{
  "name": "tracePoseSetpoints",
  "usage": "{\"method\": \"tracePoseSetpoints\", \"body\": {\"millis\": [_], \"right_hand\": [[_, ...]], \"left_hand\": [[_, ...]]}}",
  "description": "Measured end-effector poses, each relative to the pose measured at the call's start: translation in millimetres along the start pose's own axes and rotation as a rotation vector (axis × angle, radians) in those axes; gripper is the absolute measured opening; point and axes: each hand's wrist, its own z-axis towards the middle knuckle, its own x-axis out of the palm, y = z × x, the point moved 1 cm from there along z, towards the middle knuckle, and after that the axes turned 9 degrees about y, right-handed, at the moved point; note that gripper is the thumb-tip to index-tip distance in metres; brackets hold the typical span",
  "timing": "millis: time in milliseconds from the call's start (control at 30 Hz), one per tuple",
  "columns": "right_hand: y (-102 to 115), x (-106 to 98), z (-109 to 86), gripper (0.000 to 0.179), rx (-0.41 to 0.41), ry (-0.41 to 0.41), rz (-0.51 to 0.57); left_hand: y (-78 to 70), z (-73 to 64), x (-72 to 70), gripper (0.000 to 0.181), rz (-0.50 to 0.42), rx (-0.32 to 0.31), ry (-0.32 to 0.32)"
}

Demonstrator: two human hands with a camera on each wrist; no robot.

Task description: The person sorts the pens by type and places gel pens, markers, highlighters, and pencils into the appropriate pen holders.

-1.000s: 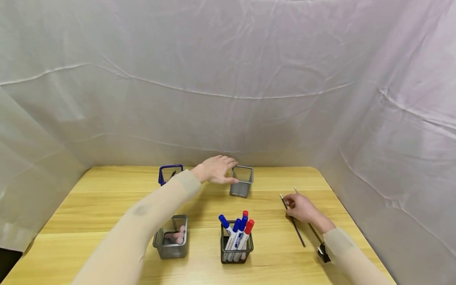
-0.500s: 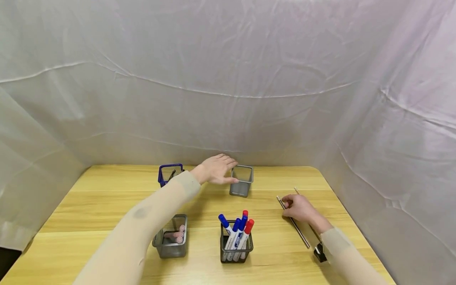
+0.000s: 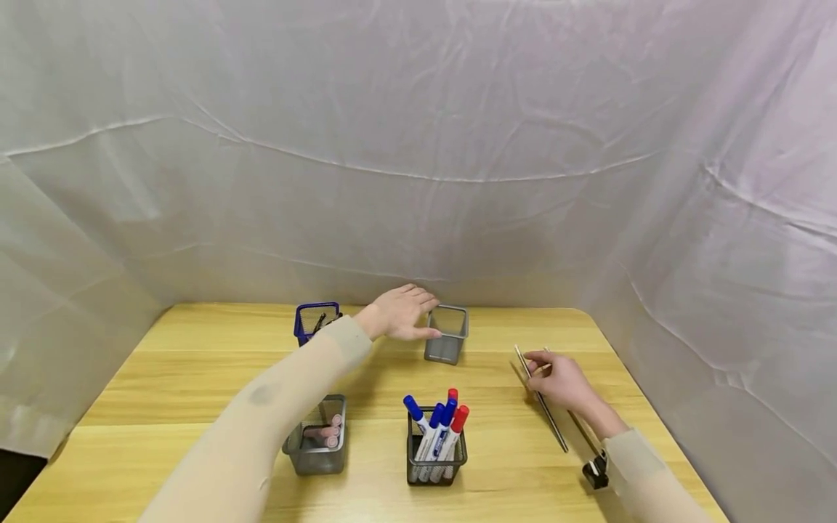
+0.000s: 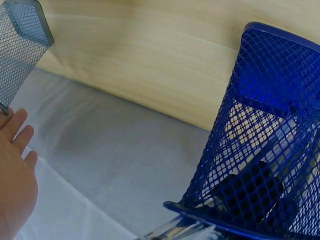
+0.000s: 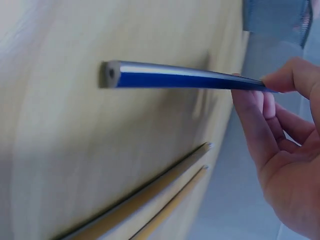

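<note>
My right hand point(image 3: 564, 379) pinches a blue unsharpened pencil point(image 5: 165, 77) between thumb and fingertips, near its far end. In the head view the pencil slants over the table toward the front, its shadow beside it. Another pencil point(image 3: 582, 428) lies to the right, partly under the forearm; the right wrist view shows two pencils, one a thicker pencil point(image 5: 145, 197) and one a thinner pencil point(image 5: 172, 200). At the back, my left hand point(image 3: 402, 314) stretches its straight fingers to the rim of a grey mesh pen holder point(image 3: 446, 349), with nothing visible inside.
A blue mesh holder point(image 4: 280, 65) with dark pens stands behind the left forearm. Nearer are a grey holder point(image 3: 318, 461) with pink-ended items and a black holder point(image 3: 437, 481) with blue- and red-capped markers point(image 3: 437, 436). Pale cloth point(image 3: 418, 218) hangs around the wooden table point(image 3: 196, 378).
The right hand has shifted the pencil slightly and raised its far end off the table, where it lay flat a second ago. My left hand stays at the grey holder.
</note>
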Motion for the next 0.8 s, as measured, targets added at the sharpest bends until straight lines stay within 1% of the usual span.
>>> {"method": "tracePoseSetpoints", "body": {"millis": [200,367,467,667,800], "right_hand": [[18.8,-6.7,0.8,0.051,-0.076,-0.093,0.053],[33.4,-11.0,3.9,0.048,-0.133,-0.196,0.092],[41.8,-10.6,6.7,0.044,-0.150,-0.264,0.144],[60.5,-9.9,16.5,0.037,-0.191,-0.391,0.286],[73.2,-10.7,24.0,0.031,-0.229,-0.454,0.383]], "left_hand": [[0.1,-0.9,0.6,0.086,0.011,-0.012,0.014],[0.4,-0.4,1.3,0.086,0.021,-0.016,0.013],[0.9,0.5,1.9,0.086,0.019,-0.013,0.007],[0.7,2.2,3.9,0.086,0.017,-0.017,0.001],[-0.5,2.7,4.4,0.086,0.016,-0.019,-0.002]]}}
